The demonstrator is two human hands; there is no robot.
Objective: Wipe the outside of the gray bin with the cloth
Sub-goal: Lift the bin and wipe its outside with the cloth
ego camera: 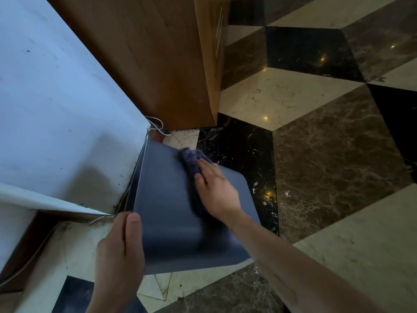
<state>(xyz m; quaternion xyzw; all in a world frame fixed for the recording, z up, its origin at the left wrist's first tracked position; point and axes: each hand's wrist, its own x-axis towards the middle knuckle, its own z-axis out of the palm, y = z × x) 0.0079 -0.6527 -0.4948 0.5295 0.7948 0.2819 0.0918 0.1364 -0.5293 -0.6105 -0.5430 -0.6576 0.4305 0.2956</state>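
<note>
The gray bin (167, 199) is tipped over, one flat side facing up at me, low in the middle of the head view. My left hand (121, 251) grips its near left edge, thumb on the upper face. My right hand (216, 188) lies flat on a crumpled purple-gray cloth (191, 160) and presses it onto the bin's upper face near the far right edge. Part of the cloth is hidden under my palm. The bin's opening cannot be seen.
A white wall panel (56, 109) stands at the left, touching the bin's far corner. Behind it rises a wooden cabinet (146, 53), with a white cord (158, 126) at its foot. Patterned marble floor (316, 143) spreads to the right.
</note>
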